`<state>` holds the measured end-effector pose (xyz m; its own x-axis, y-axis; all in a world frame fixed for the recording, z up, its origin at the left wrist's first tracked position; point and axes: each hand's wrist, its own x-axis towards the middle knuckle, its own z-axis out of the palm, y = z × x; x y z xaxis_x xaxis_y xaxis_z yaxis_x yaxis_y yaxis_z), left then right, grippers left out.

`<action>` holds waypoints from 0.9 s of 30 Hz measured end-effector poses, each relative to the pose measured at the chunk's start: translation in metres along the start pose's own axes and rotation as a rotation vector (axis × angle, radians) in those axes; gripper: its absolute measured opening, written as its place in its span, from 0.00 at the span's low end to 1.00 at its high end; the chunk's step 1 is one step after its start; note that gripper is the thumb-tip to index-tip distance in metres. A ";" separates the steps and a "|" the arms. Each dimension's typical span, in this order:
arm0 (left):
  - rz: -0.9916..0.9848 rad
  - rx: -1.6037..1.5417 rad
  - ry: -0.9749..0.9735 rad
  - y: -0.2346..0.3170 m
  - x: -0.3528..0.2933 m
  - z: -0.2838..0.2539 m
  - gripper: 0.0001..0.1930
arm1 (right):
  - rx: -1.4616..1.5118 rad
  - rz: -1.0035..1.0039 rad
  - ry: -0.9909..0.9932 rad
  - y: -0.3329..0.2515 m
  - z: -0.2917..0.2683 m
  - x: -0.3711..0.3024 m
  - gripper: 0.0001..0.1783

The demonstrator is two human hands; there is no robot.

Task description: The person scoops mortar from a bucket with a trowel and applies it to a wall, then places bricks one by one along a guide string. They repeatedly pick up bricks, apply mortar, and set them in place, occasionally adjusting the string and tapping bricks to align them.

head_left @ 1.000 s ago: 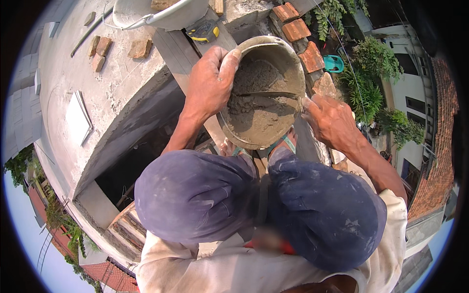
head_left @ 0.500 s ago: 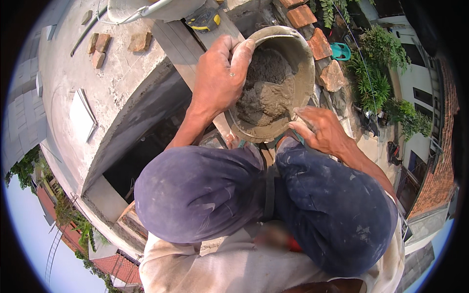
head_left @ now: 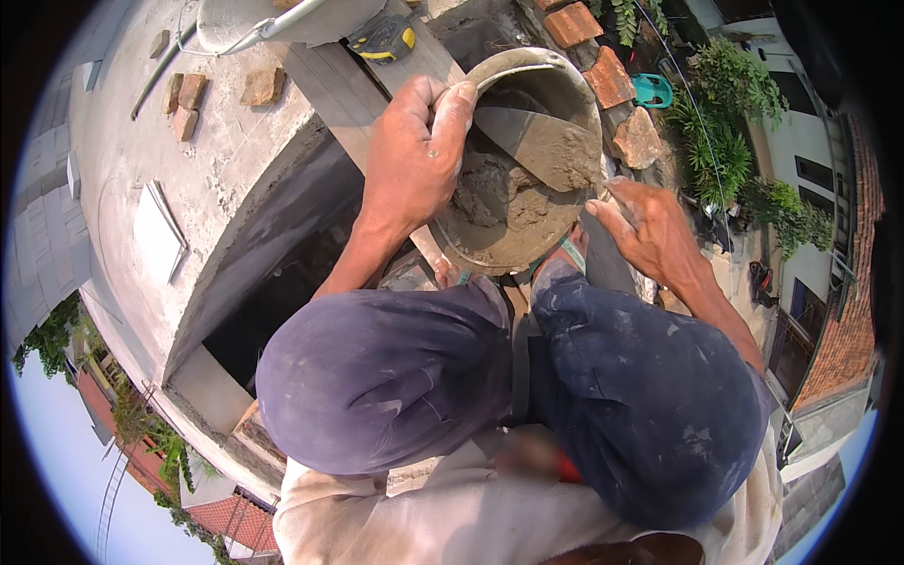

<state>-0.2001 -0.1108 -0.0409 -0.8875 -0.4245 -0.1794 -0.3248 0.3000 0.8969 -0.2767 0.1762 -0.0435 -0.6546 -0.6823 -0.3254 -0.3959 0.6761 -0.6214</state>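
Note:
A round bucket [head_left: 582, 89], its rim caked with dried cement, tilts toward me in front of my knees. Wet grey mortar [head_left: 499, 212] lies in it. My left hand [head_left: 410, 160] is closed on the bucket's left rim, thumb on top. Inside, a trowel [head_left: 532, 141] shows its broad, mortar-smeared blade, slanting over the mortar. At the bucket's right edge my right hand [head_left: 652, 231] is closed round the trowel's handle, most of which the fingers hide.
Wooden planks [head_left: 330, 89] run behind the bucket, with a yellow-and-black tape measure [head_left: 384, 42] on them. A pale basin [head_left: 292, 24] stands at the far left. Bricks [head_left: 610, 77] and a rough stone [head_left: 637, 138] line the right. A dark opening [head_left: 268, 315] gapes left of my knees.
My right hand has shifted right and slightly up. The trowel blade now shows plainly across the upper right of the mortar. My left hand stays on the rim.

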 end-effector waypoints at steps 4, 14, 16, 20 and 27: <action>-0.028 -0.032 0.045 -0.001 -0.004 0.005 0.18 | -0.060 -0.005 -0.276 -0.005 0.036 0.009 0.24; -0.008 -0.043 -0.026 -0.002 0.009 0.010 0.18 | 0.519 0.089 -0.317 0.007 0.056 -0.013 0.22; -0.008 -0.047 -0.001 -0.007 0.011 -0.002 0.17 | 0.574 0.029 -0.268 0.011 0.057 -0.016 0.21; -0.117 -0.315 -0.011 -0.027 0.021 -0.015 0.16 | 0.673 -0.040 -0.081 0.050 0.075 -0.043 0.26; -0.152 -0.319 -0.071 -0.037 0.025 -0.030 0.17 | 0.542 0.440 0.100 0.126 0.044 -0.135 0.25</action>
<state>-0.1998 -0.1585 -0.0666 -0.8608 -0.3801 -0.3384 -0.3469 -0.0485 0.9367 -0.2098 0.3411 -0.1094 -0.7466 -0.3313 -0.5770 0.2785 0.6319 -0.7233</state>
